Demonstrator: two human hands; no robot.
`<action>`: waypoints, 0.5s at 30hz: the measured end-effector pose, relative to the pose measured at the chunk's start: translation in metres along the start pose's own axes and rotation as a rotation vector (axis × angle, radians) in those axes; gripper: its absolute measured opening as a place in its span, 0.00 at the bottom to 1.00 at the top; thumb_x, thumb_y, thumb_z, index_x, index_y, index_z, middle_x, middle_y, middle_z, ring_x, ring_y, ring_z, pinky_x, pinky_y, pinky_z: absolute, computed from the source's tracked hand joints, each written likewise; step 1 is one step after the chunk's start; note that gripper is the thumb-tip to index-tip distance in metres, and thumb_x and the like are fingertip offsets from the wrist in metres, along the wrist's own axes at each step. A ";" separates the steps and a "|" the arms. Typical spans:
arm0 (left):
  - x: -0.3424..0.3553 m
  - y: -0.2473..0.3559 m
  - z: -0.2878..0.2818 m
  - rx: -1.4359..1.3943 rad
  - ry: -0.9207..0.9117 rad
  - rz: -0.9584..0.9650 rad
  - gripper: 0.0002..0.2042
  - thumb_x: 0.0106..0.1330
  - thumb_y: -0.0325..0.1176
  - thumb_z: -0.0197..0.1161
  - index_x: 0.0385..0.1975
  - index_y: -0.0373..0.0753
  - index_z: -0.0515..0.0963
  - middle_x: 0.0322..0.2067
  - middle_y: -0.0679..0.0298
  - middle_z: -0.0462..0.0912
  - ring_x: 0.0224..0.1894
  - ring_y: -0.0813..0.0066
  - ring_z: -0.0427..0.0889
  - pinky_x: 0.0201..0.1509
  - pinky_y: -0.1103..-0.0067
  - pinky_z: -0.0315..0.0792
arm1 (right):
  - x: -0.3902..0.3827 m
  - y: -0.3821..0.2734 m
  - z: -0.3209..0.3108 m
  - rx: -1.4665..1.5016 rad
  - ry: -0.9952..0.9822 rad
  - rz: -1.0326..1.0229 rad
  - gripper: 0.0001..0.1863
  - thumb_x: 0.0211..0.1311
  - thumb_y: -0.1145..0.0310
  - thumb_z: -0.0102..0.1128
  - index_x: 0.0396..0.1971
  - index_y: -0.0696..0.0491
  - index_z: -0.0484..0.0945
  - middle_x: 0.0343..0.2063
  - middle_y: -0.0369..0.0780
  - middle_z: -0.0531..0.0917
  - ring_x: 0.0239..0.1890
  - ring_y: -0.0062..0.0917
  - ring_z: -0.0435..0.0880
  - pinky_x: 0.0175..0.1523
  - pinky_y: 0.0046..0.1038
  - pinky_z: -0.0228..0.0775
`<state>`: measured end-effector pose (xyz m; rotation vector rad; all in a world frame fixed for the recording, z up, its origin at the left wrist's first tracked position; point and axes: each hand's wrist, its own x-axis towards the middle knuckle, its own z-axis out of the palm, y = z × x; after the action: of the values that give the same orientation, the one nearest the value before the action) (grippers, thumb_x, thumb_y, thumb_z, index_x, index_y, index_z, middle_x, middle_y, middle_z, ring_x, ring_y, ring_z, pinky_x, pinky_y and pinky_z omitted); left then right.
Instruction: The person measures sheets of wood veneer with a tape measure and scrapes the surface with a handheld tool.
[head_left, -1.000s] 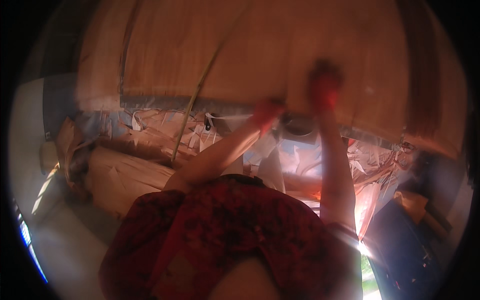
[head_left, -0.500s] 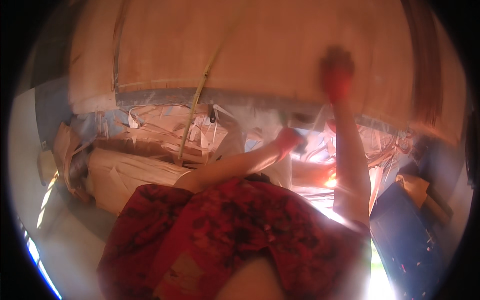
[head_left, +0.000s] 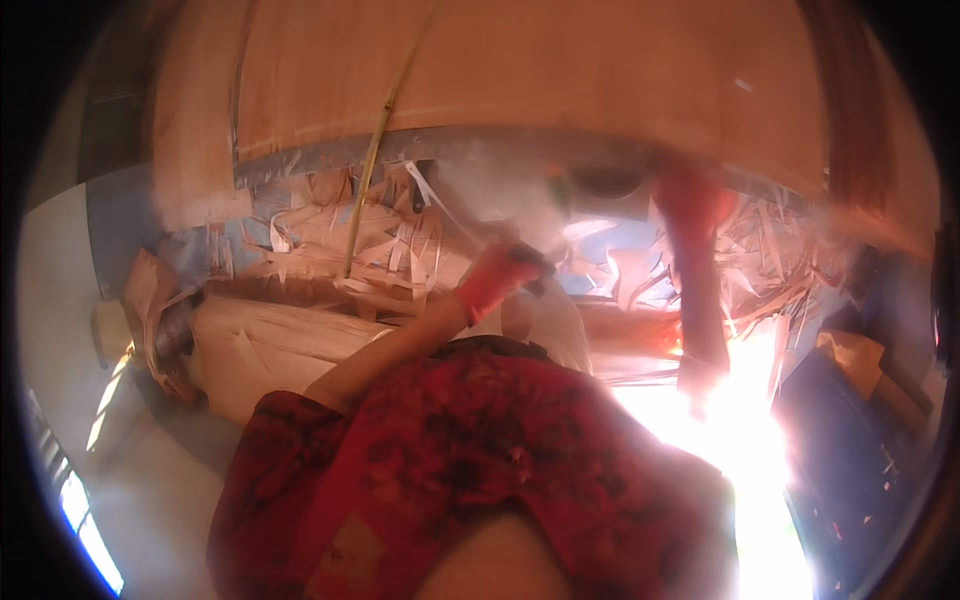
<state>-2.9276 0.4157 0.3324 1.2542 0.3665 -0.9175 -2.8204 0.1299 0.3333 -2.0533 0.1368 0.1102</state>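
Veneer — a wide, pale wooden sheet [head_left: 560,70] — fills the upper part of my view, lying over a grey metal edge [head_left: 330,160] of what looks like a machine bed. My right hand [head_left: 690,195], in a red glove, is up at the near edge of that sheet; the picture is smeared there, so I cannot tell whether my fingers are closed on the edge or only resting against it. My left hand [head_left: 495,280], also in a red glove, is lower and nearer my body, curled around something dark — too blurred to name, and I cannot tell how tight the grip is.

Below the bed lies a heap of torn veneer strips [head_left: 340,240], curled and splintered, with a thin yellowish stick [head_left: 370,170] leaning up out of them. A roll of pale sheets [head_left: 260,345] sits to my left.

I judge the sheet to be light but floppy and brittle, prone to splitting along the grain, as the scraps suggest. It wants holding flat at its edge, hands well apart, with no sharp bending or pinching at a corner.
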 end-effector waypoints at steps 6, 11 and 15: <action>-0.037 0.024 0.089 0.166 -0.125 0.075 0.10 0.64 0.26 0.64 0.42 0.30 0.82 0.31 0.65 0.84 0.34 0.80 0.81 0.40 0.80 0.74 | -0.159 0.003 0.009 0.531 -0.512 0.407 0.29 0.73 0.49 0.54 0.54 0.64 0.72 0.50 0.43 0.81 0.51 0.34 0.81 0.56 0.34 0.72; -0.033 -0.004 0.124 0.195 -0.295 0.144 0.10 0.64 0.23 0.64 0.43 0.30 0.82 0.31 0.64 0.85 0.33 0.78 0.83 0.38 0.79 0.75 | -0.189 0.030 -0.014 1.674 -0.253 0.540 0.22 0.76 0.58 0.48 0.59 0.58 0.70 0.53 0.47 0.78 0.55 0.45 0.79 0.63 0.46 0.72; -0.027 -0.014 0.136 0.208 -0.436 0.045 0.10 0.64 0.23 0.63 0.45 0.30 0.82 0.33 0.64 0.85 0.33 0.76 0.84 0.39 0.78 0.77 | -0.200 0.063 -0.072 0.792 -0.119 0.267 0.15 0.73 0.57 0.53 0.46 0.55 0.72 0.38 0.40 0.75 0.38 0.31 0.76 0.45 0.33 0.70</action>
<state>-2.9864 0.3002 0.3849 1.2037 -0.1038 -1.1794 -3.0264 0.0472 0.3390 -1.2287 0.3232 0.2924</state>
